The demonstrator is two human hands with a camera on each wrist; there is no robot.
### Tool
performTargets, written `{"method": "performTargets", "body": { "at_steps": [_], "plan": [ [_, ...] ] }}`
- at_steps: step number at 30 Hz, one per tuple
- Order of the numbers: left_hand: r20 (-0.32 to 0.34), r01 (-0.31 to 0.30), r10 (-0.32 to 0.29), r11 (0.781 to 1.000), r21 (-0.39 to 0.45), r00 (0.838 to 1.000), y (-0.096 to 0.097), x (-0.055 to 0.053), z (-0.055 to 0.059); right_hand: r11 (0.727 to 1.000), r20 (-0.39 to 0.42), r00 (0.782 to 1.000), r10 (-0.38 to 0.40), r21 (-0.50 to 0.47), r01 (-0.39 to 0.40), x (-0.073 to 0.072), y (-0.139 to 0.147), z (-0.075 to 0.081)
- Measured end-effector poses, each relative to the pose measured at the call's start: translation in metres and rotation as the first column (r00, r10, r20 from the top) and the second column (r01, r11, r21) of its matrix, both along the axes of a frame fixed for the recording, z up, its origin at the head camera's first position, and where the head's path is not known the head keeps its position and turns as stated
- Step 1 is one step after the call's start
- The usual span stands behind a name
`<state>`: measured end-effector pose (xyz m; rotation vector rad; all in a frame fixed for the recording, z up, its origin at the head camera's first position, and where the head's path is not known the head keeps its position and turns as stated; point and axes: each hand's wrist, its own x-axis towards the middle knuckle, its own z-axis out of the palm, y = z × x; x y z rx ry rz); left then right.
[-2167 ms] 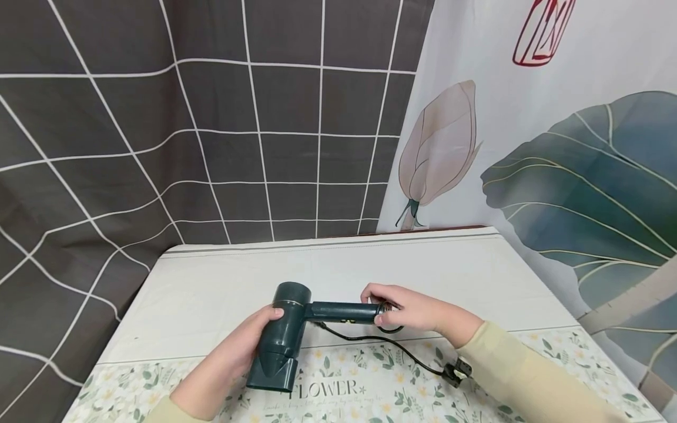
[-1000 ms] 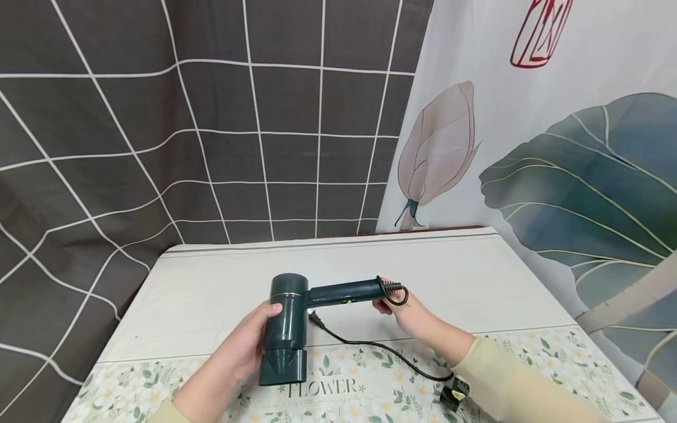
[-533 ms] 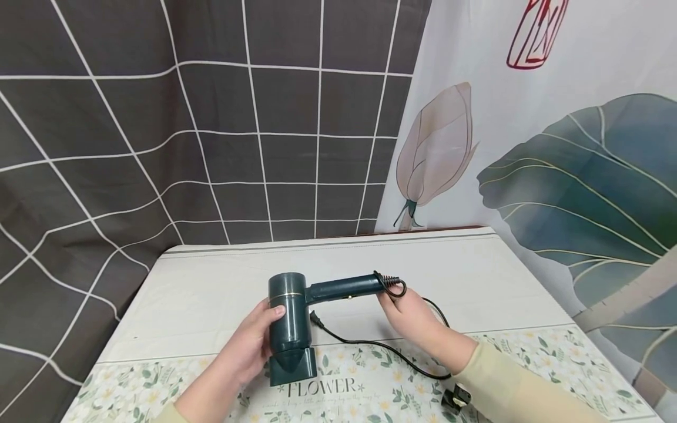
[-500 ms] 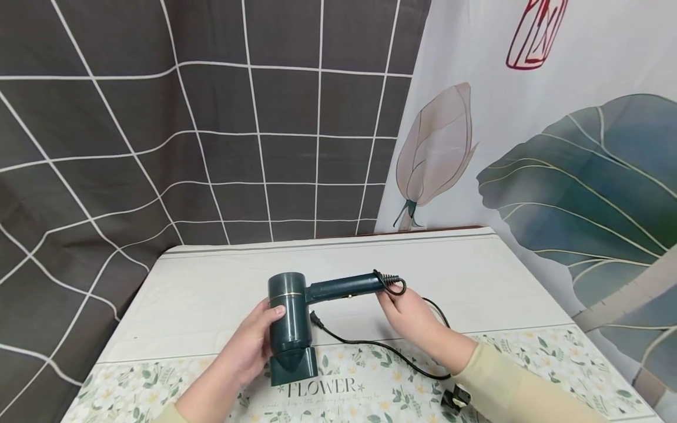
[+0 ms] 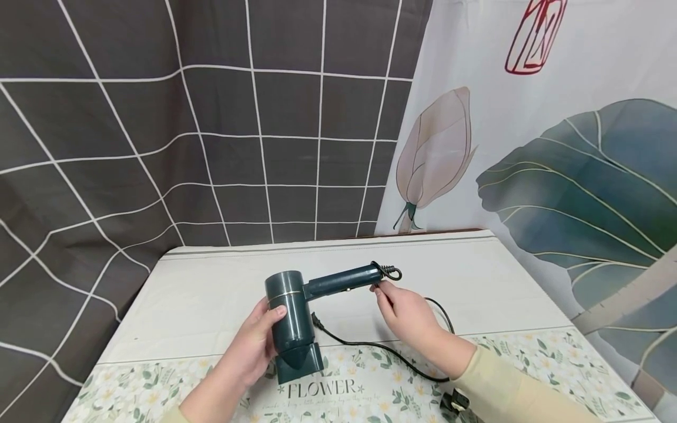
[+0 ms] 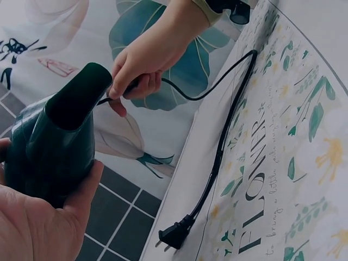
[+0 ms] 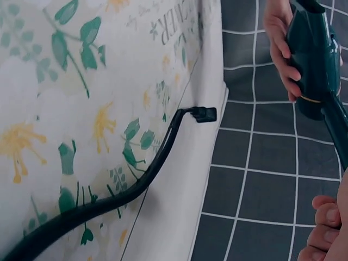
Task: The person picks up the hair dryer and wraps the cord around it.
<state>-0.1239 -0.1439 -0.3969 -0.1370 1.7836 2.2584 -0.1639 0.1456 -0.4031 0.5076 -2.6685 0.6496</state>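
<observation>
My left hand (image 5: 251,343) grips the barrel of a dark green hair dryer (image 5: 293,320), its thumb across the near side. The dryer is held over the table, its flat nozzle (image 6: 79,98) toward me and its handle (image 5: 341,282) angled up to the right. Close under the handle's end, my right hand (image 5: 412,314) pinches the black power cord (image 6: 187,98) with curled fingers. A small loop of cord (image 5: 392,272) stays wound at the handle's tip. The rest of the cord runs past my right wrist and back across the table to its two-pin plug (image 6: 175,234).
A white tablecloth (image 5: 222,305) with a floral, lettered front band covers the table. Behind it hang a dark gridded curtain (image 5: 288,158) and a white curtain (image 5: 492,76) with plant prints. A small black device (image 5: 455,401) sits by my right sleeve.
The dryer's handle end has risen and its nozzle has swung right. My right hand has moved from around the handle's end to just below it, onto the cord. My left hand keeps its grip.
</observation>
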Motion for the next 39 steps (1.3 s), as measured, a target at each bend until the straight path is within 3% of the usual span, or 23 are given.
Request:
{"method": "performTargets", "body": {
  "at_steps": [6, 14, 21, 27, 35, 39],
  "plan": [
    [0.004, 0.006, -0.006, 1.0, -0.014, 1.0, 0.0, 0.001, -0.001, 0.997, -0.115, 0.993, 0.019, 0.08, -0.01, -0.002, 0.003, -0.001],
    [-0.002, 0.002, -0.002, 0.999, -0.053, 1.0, 0.002, 0.001, -0.002, 0.985, -0.181, 0.981, 0.067, 0.167, -0.037, -0.003, 0.008, -0.006],
    [-0.04, -0.05, 0.046, 0.994, -0.1, 0.998, 0.0, -0.002, -0.003, 0.969, -0.243, 0.959, 0.144, 0.23, -0.087, 0.003, 0.009, -0.004],
    [-0.053, -0.06, 0.053, 0.987, -0.147, 0.997, -0.004, -0.002, -0.002, 0.958, -0.321, 0.92, 0.226, 0.243, -0.151, 0.003, 0.015, 0.0],
    [-0.046, -0.064, 0.056, 0.979, -0.195, 0.997, -0.007, -0.002, -0.004, 0.941, -0.44, 0.84, 0.317, 0.254, -0.222, -0.002, 0.022, 0.01],
    [-0.054, -0.046, 0.035, 0.977, -0.207, 0.998, -0.009, -0.002, -0.005, 0.937, -0.46, 0.822, 0.337, 0.249, -0.246, -0.005, 0.024, 0.016]
  ]
}}
